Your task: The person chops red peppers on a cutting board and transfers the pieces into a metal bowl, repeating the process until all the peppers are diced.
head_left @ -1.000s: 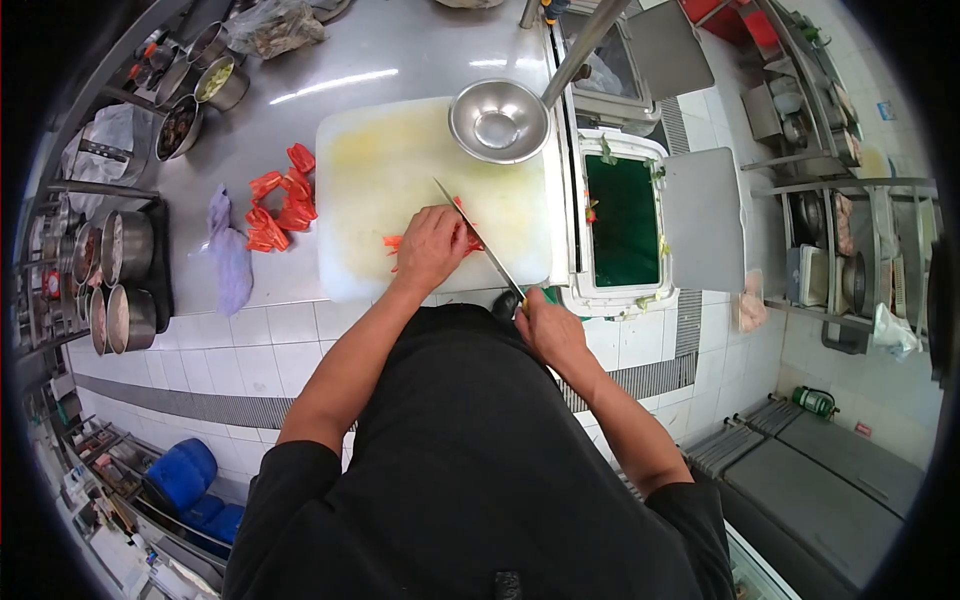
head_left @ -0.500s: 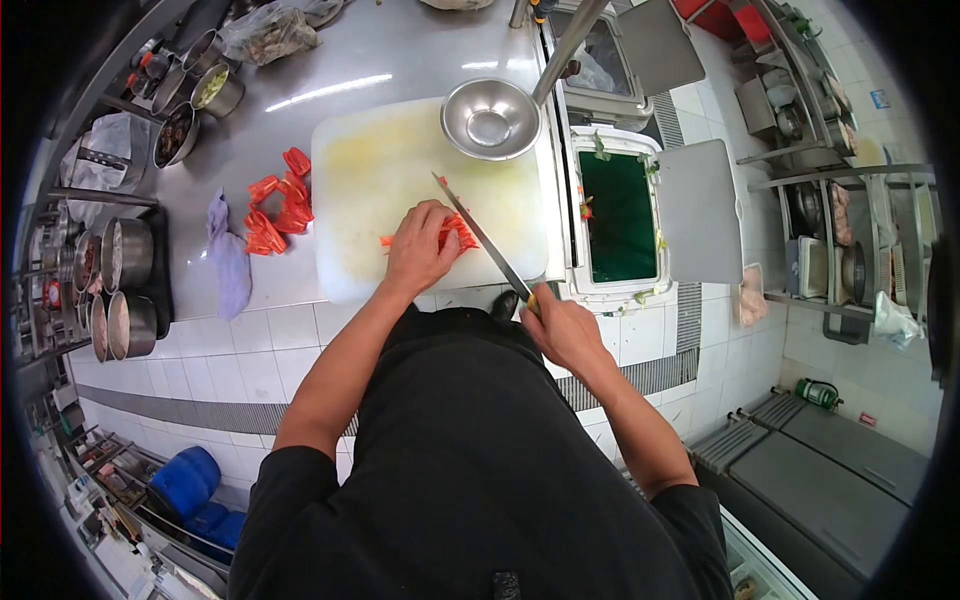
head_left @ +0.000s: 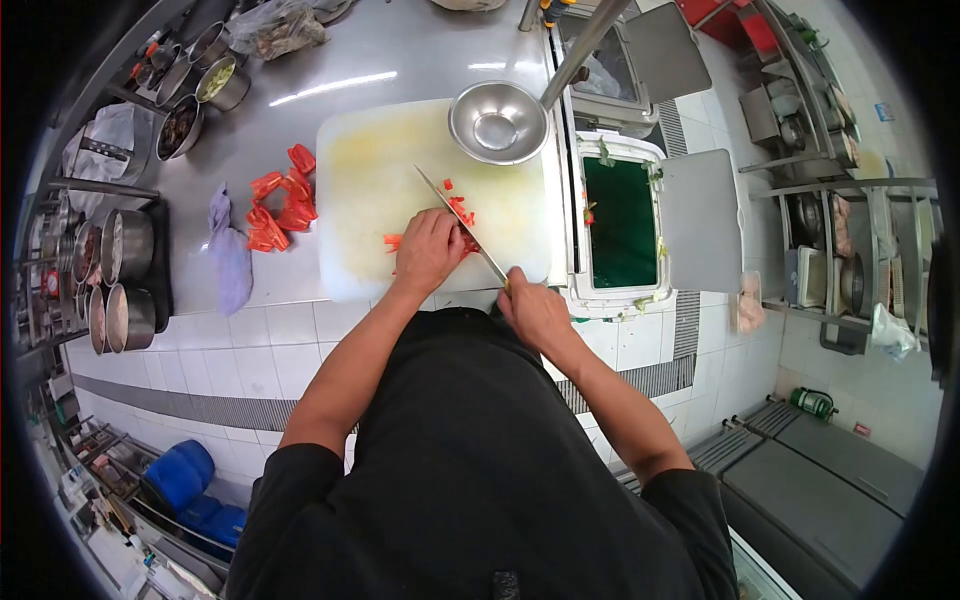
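My right hand [head_left: 537, 312] is closed around the handle of a kitchen knife [head_left: 446, 200]. Its blade slants up and left across the white cutting board [head_left: 350, 200], close beside the fingertips of my left hand [head_left: 430, 245]. With fingers curled, the left hand presses down on red pepper strips [head_left: 393, 242], whose ends stick out to its left; the rest is hidden under it. Small cut red pepper pieces [head_left: 463, 208] lie on the far right side of the blade. A steel bowl [head_left: 498, 122] rests at the board's far right corner.
Larger red pepper pieces [head_left: 290, 205] and a lavender cloth [head_left: 230, 260] lie on the steel counter left of the board. Several metal pots [head_left: 128, 245] stand farther left. Right of the counter is an open bin [head_left: 625, 220] with a green inside.
The knife and my right hand have moved left, bringing the blade against the left hand's side. More small red pieces now show loose beyond the blade. The left hand stays on the strips.
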`<state>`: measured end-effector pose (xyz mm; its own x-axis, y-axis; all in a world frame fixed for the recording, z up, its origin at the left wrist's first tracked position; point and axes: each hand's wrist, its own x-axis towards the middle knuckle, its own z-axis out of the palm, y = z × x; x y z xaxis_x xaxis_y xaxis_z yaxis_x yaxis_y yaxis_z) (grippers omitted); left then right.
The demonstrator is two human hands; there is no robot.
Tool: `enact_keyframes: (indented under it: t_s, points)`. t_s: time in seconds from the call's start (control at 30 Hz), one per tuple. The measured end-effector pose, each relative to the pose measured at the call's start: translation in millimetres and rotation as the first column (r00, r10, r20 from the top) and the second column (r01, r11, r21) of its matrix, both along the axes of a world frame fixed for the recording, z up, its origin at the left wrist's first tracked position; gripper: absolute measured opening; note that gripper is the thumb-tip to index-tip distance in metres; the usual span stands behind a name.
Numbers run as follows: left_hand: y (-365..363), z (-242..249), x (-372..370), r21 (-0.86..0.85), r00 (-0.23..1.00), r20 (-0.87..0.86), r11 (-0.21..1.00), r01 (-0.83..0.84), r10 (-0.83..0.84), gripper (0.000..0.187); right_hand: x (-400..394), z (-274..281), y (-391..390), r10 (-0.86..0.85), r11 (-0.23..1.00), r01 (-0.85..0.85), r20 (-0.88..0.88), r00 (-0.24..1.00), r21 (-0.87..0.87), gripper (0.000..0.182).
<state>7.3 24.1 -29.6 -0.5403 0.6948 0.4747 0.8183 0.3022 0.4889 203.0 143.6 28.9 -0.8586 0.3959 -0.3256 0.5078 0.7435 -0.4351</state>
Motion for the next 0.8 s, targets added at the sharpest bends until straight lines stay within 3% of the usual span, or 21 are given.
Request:
enact_keyframes:
  t_s: [0.1,0.17,0.2,0.5,0.63,0.7,0.8]
  points:
    - [-1,3,0,0.000,1.000,0.030,1.000,-0.008,0.008,0.015,-8,3,8,0.041,0.998,-0.045,-0.101,0.994,-0.035,0.030]
    - [-5,11,0,0.022,0.969,0.245,1.000,0.014,-0.019,0.017,-8,8,9,0.009,0.998,-0.011,-0.045,0.999,-0.056,0.031]
    - [-8,13,-1,0.022,0.969,0.245,1.000,0.016,-0.021,0.017,-5,14,11,0.007,0.998,-0.009,-0.045,0.999,-0.055,0.031]
    - [-7,3,0,-0.025,0.997,0.078,1.000,0.006,-0.004,0.018,56,79,2,0.040,0.996,-0.028,0.145,0.989,-0.086,0.031]
    - [-3,-3,1,0.012,1.000,0.006,1.000,-0.026,0.026,0.017,47,32,-7,0.023,0.999,-0.019,0.093,0.995,-0.048,0.029]
    - [-3,-3,0,0.025,0.999,-0.009,0.999,-0.033,0.034,0.017,24,1,-7,0.025,1.000,-0.025,-0.039,0.999,-0.007,0.030]
    - [-4,0,1,0.020,1.000,-0.012,1.000,-0.021,0.022,0.017,-12,1,1,0.050,0.998,-0.052,-0.066,0.997,-0.023,0.030]
